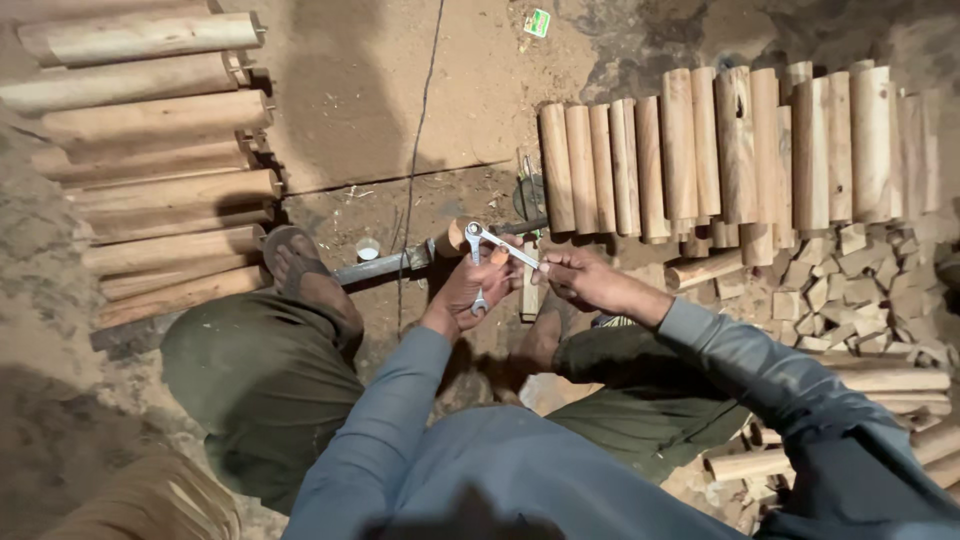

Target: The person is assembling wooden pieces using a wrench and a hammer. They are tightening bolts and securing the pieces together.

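Note:
My left hand [470, 288] grips a small metal wrench [476, 270] that stands nearly upright, its ring end at the top. My right hand [578, 278] holds a second metal wrench [507, 247] by its handle; it slants up to the left. The two wrench heads meet at a fitting on the end of a grey metal tool [385, 266] that lies on the dirt floor between my knees. A round wooden piece [455, 236] sits on that tool right behind the wrench heads.
Rows of turned wooden cylinders [720, 150] lie at the upper right, with longer ones [150, 160] stacked at the left. Small wooden blocks [850, 280] are heaped at the right. My sandalled foot [295, 265] rests by the tool. A thin cable [420, 130] crosses the floor.

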